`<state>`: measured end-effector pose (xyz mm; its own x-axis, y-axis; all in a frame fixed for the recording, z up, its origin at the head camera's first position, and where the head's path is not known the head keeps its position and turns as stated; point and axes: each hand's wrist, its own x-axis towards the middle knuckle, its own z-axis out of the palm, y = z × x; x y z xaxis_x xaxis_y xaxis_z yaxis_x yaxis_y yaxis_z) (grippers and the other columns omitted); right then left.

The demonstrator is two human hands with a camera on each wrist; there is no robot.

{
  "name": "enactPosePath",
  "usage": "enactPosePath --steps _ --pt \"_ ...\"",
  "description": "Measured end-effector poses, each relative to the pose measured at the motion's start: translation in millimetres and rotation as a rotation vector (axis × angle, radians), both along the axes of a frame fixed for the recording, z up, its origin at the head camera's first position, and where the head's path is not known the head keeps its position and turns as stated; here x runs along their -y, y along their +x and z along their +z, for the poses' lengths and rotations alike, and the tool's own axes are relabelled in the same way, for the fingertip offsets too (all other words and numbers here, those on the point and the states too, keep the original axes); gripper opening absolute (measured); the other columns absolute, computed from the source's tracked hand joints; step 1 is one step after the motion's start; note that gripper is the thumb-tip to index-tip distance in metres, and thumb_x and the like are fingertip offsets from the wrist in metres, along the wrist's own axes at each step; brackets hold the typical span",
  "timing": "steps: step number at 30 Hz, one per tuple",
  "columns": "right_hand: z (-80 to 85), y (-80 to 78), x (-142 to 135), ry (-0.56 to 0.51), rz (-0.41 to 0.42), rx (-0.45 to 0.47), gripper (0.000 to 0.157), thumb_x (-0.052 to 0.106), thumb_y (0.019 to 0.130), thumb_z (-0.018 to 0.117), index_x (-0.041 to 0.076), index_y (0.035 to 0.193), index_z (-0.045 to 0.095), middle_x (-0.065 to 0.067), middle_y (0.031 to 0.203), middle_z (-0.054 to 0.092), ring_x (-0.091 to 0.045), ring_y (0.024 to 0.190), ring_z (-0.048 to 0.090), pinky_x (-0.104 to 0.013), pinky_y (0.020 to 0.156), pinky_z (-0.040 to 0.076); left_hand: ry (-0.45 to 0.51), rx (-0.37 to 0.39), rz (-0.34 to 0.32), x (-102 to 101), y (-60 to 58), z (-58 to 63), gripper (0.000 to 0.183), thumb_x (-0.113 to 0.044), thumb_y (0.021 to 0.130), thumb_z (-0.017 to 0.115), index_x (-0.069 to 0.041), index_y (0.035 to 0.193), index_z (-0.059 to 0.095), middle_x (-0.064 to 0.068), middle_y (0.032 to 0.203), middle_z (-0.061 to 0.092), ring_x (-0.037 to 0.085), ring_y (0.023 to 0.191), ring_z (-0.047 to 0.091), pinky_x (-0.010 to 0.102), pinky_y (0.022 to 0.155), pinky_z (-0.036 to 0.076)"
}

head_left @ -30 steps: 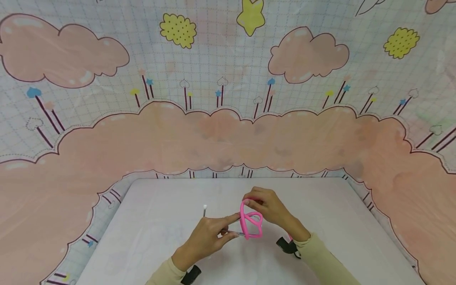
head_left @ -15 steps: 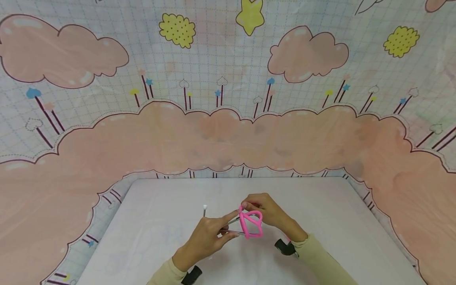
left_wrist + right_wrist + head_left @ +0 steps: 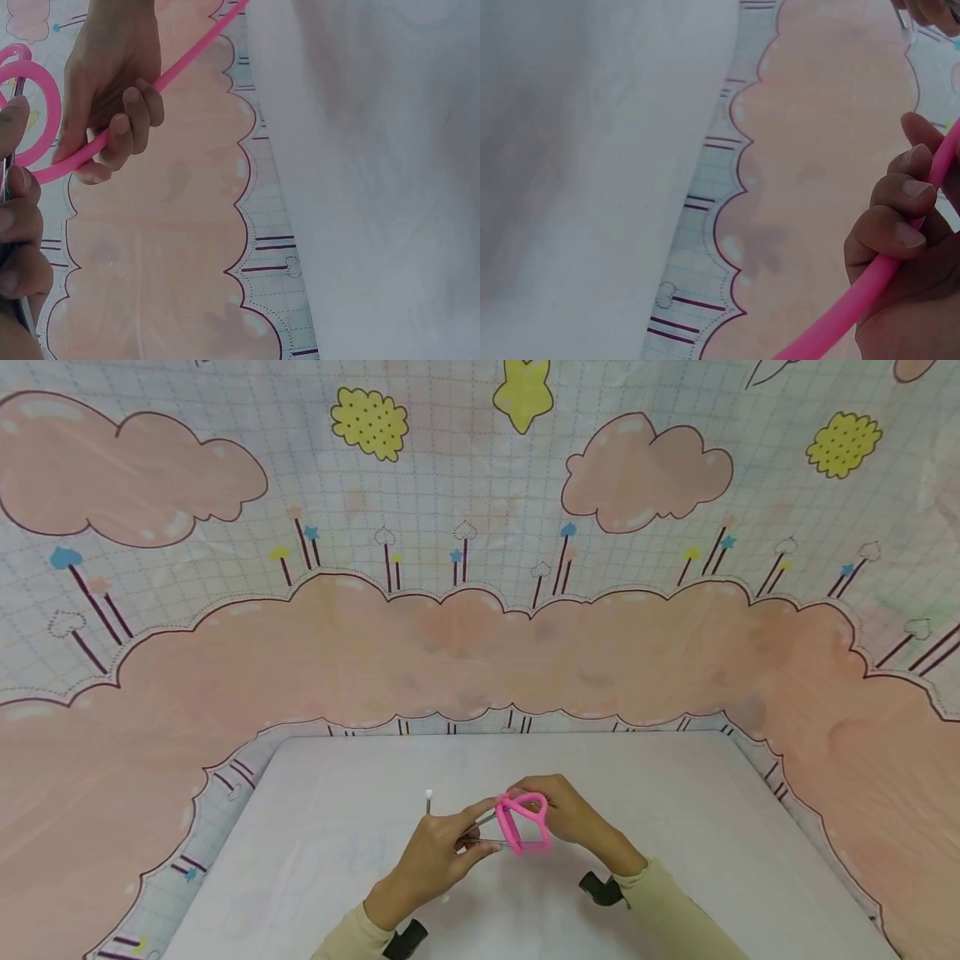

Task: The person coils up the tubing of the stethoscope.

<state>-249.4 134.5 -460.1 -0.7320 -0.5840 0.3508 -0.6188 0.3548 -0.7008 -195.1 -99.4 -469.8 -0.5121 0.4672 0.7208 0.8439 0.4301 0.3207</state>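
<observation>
In the head view, my left hand [image 3: 431, 852] holds thin metal rods [image 3: 486, 841] that spread to the right between finger and thumb. A smooth pink cord [image 3: 508, 828] is looped around their ends. My right hand [image 3: 568, 810] is at the upper right of the loops. In the left wrist view, its fingers [image 3: 120, 135] curl around the cord, whose free length runs on to the upper right. The right wrist view shows the cord [image 3: 840, 319] crossing the palm under the curled fingers. How the loops sit on the rods is partly hidden.
A thin rod with a white tip [image 3: 428, 795] sticks up behind the left hand. Below the hands lies a white tabletop [image 3: 337, 777]. Behind it hangs a cloth [image 3: 480, 652] printed with clouds. Black wrist cameras [image 3: 600, 889] are worn at both sleeves.
The right hand has moved down and closer to the left hand. The tall pink loop beneath its fingers has been drawn down and is smaller. The left hand has barely moved.
</observation>
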Motion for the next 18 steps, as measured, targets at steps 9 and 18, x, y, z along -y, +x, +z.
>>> enactPosePath --steps 9,18 --pt "-4.0 4.1 -1 0.036 -0.101 0.088 0.018 0.013 0.098 0.060 0.009 0.112 0.071 -0.003 0.081 0.064 -0.009 0.073 0.050 -0.020 0.063 0.046 0.068 0.006 0.087 3 -3.9 0.0 0.058 -0.025 0.083 0.078 -0.013 0.135 0.055 -0.008 0.065 0.058 -0.008 0.056 0.040 0.005 0.054 0.037" --pt "-5.2 8.6 -4 0.047 -0.138 0.042 0.028 0.018 0.098 0.060 0.008 0.125 0.066 0.002 0.087 0.065 -0.005 0.071 0.052 -0.020 0.061 0.049 0.153 -0.026 0.238 11 -10.2 4.6 0.067 -0.013 0.074 0.085 -0.010 0.134 0.056 -0.009 0.063 0.049 -0.005 0.057 0.035 0.008 0.052 0.032"
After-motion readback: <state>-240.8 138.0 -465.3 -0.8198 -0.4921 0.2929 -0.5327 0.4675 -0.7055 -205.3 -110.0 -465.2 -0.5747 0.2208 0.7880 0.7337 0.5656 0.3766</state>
